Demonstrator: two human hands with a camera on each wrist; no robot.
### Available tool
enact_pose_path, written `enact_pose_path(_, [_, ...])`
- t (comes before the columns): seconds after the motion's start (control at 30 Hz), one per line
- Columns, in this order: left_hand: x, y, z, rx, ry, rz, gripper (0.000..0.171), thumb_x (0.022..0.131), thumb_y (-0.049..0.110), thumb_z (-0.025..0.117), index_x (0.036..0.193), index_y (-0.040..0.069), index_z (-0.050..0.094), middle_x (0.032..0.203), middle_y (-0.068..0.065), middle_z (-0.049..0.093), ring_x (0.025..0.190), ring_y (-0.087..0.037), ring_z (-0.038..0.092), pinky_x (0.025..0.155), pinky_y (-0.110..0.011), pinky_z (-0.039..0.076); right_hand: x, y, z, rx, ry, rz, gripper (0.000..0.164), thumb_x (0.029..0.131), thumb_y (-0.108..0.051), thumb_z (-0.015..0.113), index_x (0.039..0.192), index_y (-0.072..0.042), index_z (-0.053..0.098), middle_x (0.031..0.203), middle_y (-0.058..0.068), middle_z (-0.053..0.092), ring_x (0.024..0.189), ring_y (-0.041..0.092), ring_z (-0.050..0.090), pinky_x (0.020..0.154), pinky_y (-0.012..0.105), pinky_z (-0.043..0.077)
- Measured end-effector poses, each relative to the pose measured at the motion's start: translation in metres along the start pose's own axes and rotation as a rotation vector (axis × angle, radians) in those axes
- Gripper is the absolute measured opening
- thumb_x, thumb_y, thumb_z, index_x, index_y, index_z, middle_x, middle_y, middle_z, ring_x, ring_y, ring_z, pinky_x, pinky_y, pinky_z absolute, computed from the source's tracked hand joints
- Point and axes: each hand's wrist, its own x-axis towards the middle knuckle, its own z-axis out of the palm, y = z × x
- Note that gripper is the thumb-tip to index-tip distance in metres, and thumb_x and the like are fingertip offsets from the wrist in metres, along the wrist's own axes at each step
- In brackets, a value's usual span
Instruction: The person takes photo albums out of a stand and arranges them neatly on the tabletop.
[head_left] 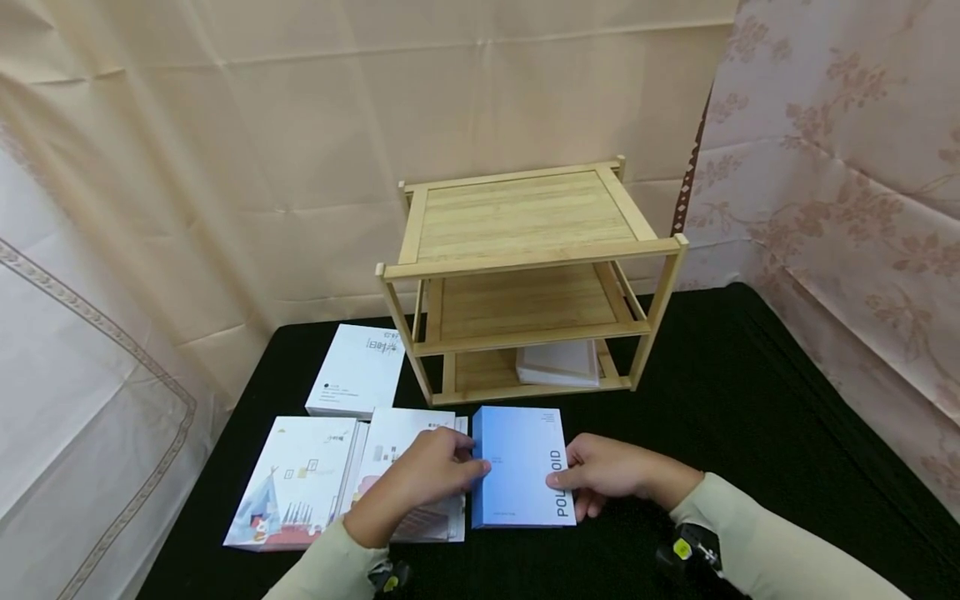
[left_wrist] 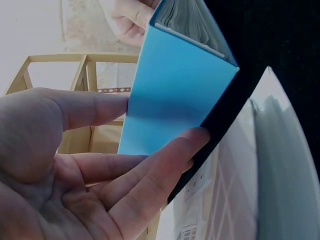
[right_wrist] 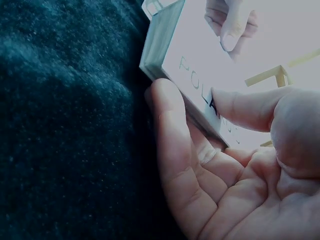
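A blue photo album [head_left: 521,467] with "POLAROID" lettering is held between both hands, in front of the wooden rack. My left hand [head_left: 438,467] grips its spine side, the thumb at the cover's edge and the fingers along the blue spine [left_wrist: 175,95]. On the opposite side, my right hand [head_left: 615,468] pinches the album, thumb on the lettered cover and fingers beneath. The page edges [right_wrist: 159,40] show in the right wrist view. Just left of the blue album lies a pale album with pink print [head_left: 397,429], partly behind my left hand.
A three-tier wooden rack [head_left: 525,217] stands at the back, with a white album [head_left: 558,362] on its bottom shelf. A white album with a tent picture [head_left: 292,475] lies front left, another white album [head_left: 360,367] behind it. Black cloth [head_left: 720,383] covers the table.
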Motion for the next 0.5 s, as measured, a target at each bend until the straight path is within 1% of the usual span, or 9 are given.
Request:
enact_pose_path(0.13, [-0.0003, -0.001, 0.0008, 0.031, -0.001, -0.012, 0.05, 0.094, 0.032, 0.073, 0.125, -0.007, 0.069, 0.082, -0.002, 0.072, 0.069, -0.014, 0.066, 0.065, -0.032, 0.056, 0.0033, -0.0018, 0.0007, -0.024, 0.001, 0.006, 0.022, 0.101, -0.028, 0.064, 0.11, -0.008, 0.071, 0.093, 0.012, 0.077, 0.065, 0.013, 0.072, 0.055, 0.02, 0.055])
enact_pose_path(0.27, [-0.0017, -0.0013, 0.0008, 0.061, 0.015, -0.011, 0.046, 0.093, 0.031, 0.074, 0.121, -0.006, 0.072, 0.083, -0.004, 0.072, 0.069, -0.014, 0.064, 0.063, -0.032, 0.055, 0.0071, -0.0048, 0.0026, -0.053, 0.001, 0.017, 0.021, 0.101, -0.028, 0.065, 0.107, -0.009, 0.072, 0.089, 0.013, 0.077, 0.062, 0.013, 0.071, 0.053, 0.02, 0.055])
enact_pose_path(0.37, [-0.0021, -0.0014, 0.001, 0.05, 0.015, -0.011, 0.042, 0.094, 0.03, 0.073, 0.117, -0.005, 0.073, 0.079, -0.004, 0.071, 0.067, -0.015, 0.063, 0.06, -0.032, 0.054, 0.0085, -0.0077, 0.0038, -0.069, 0.002, 0.037, 0.02, 0.101, -0.028, 0.065, 0.105, -0.009, 0.071, 0.086, 0.014, 0.077, 0.06, 0.013, 0.071, 0.052, 0.02, 0.054])
enact_pose_path(0.5, [-0.001, -0.0026, 0.002, 0.041, 0.015, -0.013, 0.036, 0.094, 0.029, 0.073, 0.111, -0.002, 0.076, 0.073, 0.0, 0.068, 0.064, -0.015, 0.063, 0.058, -0.031, 0.053, 0.0099, -0.0103, 0.0045, -0.089, 0.008, 0.061, 0.021, 0.101, -0.028, 0.064, 0.102, -0.009, 0.071, 0.082, 0.015, 0.076, 0.058, 0.013, 0.071, 0.05, 0.019, 0.053])
